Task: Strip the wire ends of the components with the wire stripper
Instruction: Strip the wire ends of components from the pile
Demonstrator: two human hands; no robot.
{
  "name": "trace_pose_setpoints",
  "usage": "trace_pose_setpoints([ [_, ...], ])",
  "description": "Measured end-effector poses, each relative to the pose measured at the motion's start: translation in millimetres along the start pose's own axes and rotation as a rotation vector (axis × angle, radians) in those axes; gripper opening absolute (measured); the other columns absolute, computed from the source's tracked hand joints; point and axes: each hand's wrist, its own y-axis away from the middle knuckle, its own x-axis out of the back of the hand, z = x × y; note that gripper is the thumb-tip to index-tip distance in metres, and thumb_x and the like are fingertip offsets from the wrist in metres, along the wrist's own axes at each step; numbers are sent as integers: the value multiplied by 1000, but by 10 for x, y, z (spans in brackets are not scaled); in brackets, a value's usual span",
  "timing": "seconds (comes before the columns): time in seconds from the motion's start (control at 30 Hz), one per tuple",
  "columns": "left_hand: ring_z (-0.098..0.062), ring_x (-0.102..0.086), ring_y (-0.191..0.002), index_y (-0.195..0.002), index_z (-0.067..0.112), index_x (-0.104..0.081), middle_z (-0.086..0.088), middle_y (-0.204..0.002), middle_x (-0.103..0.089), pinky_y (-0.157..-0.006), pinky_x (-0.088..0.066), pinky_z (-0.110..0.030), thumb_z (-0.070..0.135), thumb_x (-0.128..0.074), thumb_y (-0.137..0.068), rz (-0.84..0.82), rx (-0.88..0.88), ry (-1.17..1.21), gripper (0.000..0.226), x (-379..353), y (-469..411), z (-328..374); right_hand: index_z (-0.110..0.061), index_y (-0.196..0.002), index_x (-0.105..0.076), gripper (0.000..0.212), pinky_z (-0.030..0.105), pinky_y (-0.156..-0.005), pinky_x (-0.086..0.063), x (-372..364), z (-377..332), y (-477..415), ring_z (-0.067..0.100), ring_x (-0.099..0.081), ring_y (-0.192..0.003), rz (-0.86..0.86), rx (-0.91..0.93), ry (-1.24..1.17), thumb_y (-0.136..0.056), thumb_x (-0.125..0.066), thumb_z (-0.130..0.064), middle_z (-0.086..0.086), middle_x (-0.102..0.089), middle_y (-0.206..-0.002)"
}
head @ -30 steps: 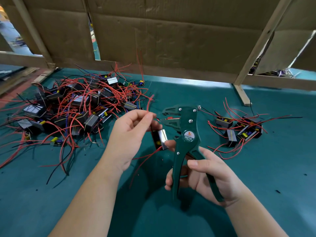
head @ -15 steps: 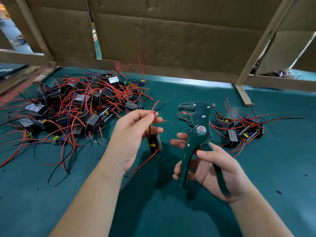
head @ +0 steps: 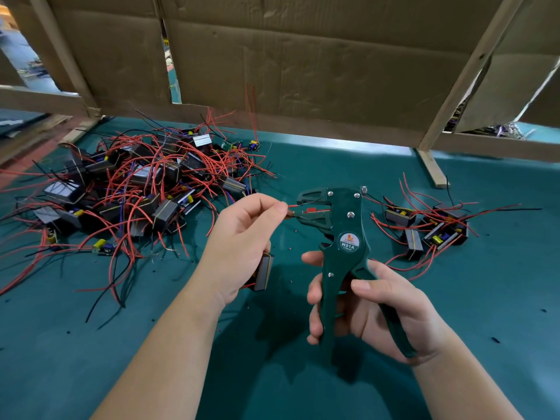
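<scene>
A cardboard screen (head: 303, 71) on a wooden frame closes off the twelve o'clock side, so the work stays on the green surface (head: 500, 298) in front of it.

At ten o'clock lies a large heap of components (head: 136, 192), small dark blocks tangled in red and black leads. It is probably the stock waiting to be stripped. At three o'clock, well apart from it, sits a small group of components (head: 430, 228). Keeping the two lots on opposite sides would stop finished and unfinished pieces from mixing.

Near the centre, the right hand (head: 378, 310) is wrapped round both handles of the green wire stripper (head: 342, 247). It holds the tool upright with the head turned toward nine o'clock, so the mouth faces the other hand.

The left hand (head: 239, 237) pinches a red wire (head: 292, 205) between thumb and forefinger, close to its end, which keeps the short length stiff enough to aim. The tip reaches into the stripper's mouth. The handles look spread, so the squeeze seems not yet made.

The wire's component (head: 263, 272) sits under the left palm at six o'clock of that hand. Whether the lower fingers clasp it or it hangs by its leads cannot be told.
</scene>
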Motion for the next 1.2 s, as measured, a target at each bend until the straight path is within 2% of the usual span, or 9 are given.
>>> trace_pose_setpoints([
  [0.17,-2,-30,-45,-73,26,-58,16,-49,-39,-47,-27,-16,27,-53,-89,-70,-113,-109,17,33,8,-4,4,-131,-49,65,56,-76,-49,15,-7,6,41,-61,-77,-18,6,-12,-78,-76,-22,22,-61,-97],
  [0.3,-12,-31,-50,-75,29,-56,11,-53,-36,-47,-27,-26,30,-53,-89,-99,-152,-154,15,35,19,-1,6,-132,-48,65,56,-76,-50,32,-17,15,41,-61,-77,-34,0,-33,-79,-75,-21,23,-60,-97],
  [0.4,-26,-29,-53,-76,30,-56,-2,-58,-34,-48,-26,-36,36,-54,-89,-108,-168,-164,14,35,27,12,6,-131,-49,63,56,-77,-49,44,-32,33,41,-62,-77,-55,-13,-20,-80,-74,-21,23,-61,-97],
  [0.47,-31,-28,-53,-79,28,-56,-3,-58,-34,-47,-25,-37,34,-53,-91,-109,-173,-197,14,38,31,-1,6,-131,-49,62,56,-77,-50,48,-37,43,40,-62,-77,-60,-16,-13,-80,-73,-21,23,-61,-97],
  [0.57,-12,-24,-48,-83,25,-56,8,-53,-33,-44,-23,-24,34,-51,-91,-119,-191,-261,13,48,46,-40,4,-129,-52,59,56,-76,-49,59,-34,54,40,-61,-75,-36,-19,28,-81,-73,-22,22,-61,-95],
  [0.63,-8,-24,-47,-84,24,-56,10,-53,-32,-45,-23,-19,34,-51,-92,-123,-197,-288,13,56,48,-53,3,-127,-55,57,55,-74,-50,64,-34,56,39,-61,-73,-12,-25,60,-81,-74,-25,22,-61,-92],
  [0.93,-6,-25,-48,-83,24,-57,10,-53,-34,-46,-24,-16,32,-51,-92,-125,-217,-372,13,90,41,-46,-3,-115,-64,53,51,-66,-53,50,-15,36,36,-61,-63,59,-64,91,-80,-75,-41,19,-61,-82],
  [1.2,-5,-26,-46,-84,21,-56,11,-50,-33,-45,-23,-14,30,-50,-93,-146,-222,-405,14,115,32,-43,-1,-119,-61,54,50,-67,-53,75,-9,29,36,-62,-64,16,-80,67,-83,-72,-39,19,-62,-84],
])
